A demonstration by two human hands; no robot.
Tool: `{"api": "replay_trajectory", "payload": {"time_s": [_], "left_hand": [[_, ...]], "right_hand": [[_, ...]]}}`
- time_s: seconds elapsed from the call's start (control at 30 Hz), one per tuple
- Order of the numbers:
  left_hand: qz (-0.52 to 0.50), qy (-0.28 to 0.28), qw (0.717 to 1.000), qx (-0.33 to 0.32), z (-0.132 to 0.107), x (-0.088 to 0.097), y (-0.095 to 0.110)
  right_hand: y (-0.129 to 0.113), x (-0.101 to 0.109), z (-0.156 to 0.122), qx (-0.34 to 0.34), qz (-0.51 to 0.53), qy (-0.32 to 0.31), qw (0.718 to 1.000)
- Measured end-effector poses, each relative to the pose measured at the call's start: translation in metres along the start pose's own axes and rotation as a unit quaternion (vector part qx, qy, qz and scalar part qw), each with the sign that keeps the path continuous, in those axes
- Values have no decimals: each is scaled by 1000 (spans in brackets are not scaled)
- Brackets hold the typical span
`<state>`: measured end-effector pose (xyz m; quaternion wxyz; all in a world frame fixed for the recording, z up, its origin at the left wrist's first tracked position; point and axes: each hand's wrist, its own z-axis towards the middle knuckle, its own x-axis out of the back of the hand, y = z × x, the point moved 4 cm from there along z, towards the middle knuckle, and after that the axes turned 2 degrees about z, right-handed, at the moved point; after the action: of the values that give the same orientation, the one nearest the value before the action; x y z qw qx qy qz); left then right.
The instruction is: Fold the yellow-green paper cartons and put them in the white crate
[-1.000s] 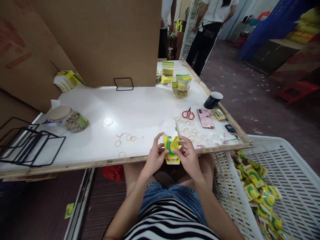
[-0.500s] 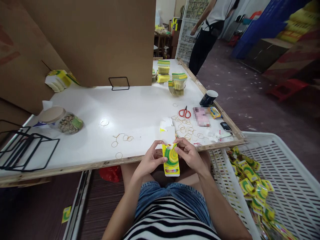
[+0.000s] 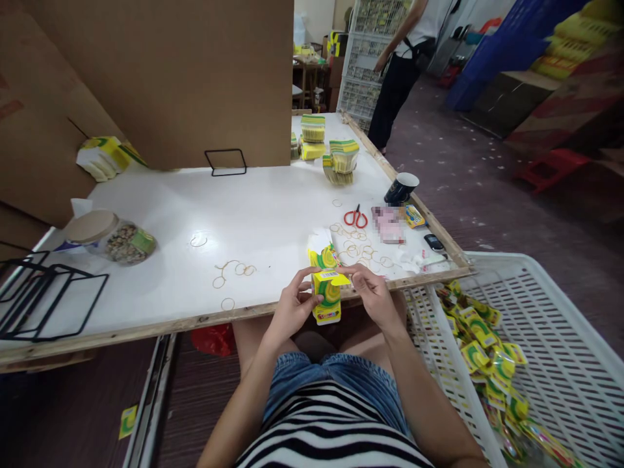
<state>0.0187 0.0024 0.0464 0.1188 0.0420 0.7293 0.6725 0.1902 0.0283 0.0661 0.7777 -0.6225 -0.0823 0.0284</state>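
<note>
A small yellow-and-green carton (image 3: pixel 327 296) is held upright at the table's front edge, its barcode end facing up. My left hand (image 3: pixel 294 303) is closed around its left side, with the thumb on the front. At its top right, my right hand (image 3: pixel 373 294) has curled fingers, the index fingertip on the top end by a yellow flap that sticks out to the right. Just behind lies more folded yellow-and-white card (image 3: pixel 320 242), partly covered by the carton.
Rubber bands (image 3: pixel 358 247), red-handled scissors (image 3: pixel 355 218), a dark mug (image 3: pixel 402 187) and bundled cards (image 3: pixel 341 159) lie on the white table (image 3: pixel 263 221). Left are a jar (image 3: pixel 129 242) and black wire stands (image 3: pixel 53 296). A white crate (image 3: pixel 536 312) holds small packs. A person (image 3: pixel 404 71) stands beyond.
The carton's top, previously open with white flaps up, now shows a folded-over barcode end. My right fingers moved from its upper edge out to the right-hand flap. The view shifted slightly.
</note>
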Motion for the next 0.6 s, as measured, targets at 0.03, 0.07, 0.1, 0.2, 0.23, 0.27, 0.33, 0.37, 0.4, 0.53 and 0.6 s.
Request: {"api": "replay_trajectory", "payload": {"time_s": [0.03, 0.07, 0.1, 0.2, 0.23, 0.27, 0.33, 0.37, 0.4, 0.53, 0.6], "left_hand": [[20, 8, 1000, -1, 0, -1, 0], [35, 12, 999, -1, 0, -1, 0], [45, 11, 999, 0, 0, -3, 0], [60, -9, 998, 0, 0, -6, -1], [59, -16, 998, 1, 0, -7, -2], [53, -23, 998, 4, 0, -7, -2], [30, -30, 999, 10, 1, -8, -3], [15, -29, 999, 13, 2, -8, -3], [1, -26, 1000, 15, 2, -7, -4], [-54, -14, 998, 26, 4, -5, -5], [-75, -15, 997, 27, 5, -5, -5]], "right_hand": [[2, -1, 0, -25, -1, -20, 999], [4, -2, 0, -52, -4, -42, 998], [6, -4, 0, -75, -11, -63, 995], [9, -8, 1, -96, -70, -88, 989], [9, -8, 2, -92, -97, -86, 987], [8, -8, 3, -86, -125, -83, 985], [6, -9, 4, -71, -167, -79, 980], [5, -9, 4, -64, -181, -75, 979], [4, -10, 4, -57, -189, -71, 978], [7, -10, 0, -50, -158, -68, 984], [11, -9, -2, -50, -120, -54, 990]]}}
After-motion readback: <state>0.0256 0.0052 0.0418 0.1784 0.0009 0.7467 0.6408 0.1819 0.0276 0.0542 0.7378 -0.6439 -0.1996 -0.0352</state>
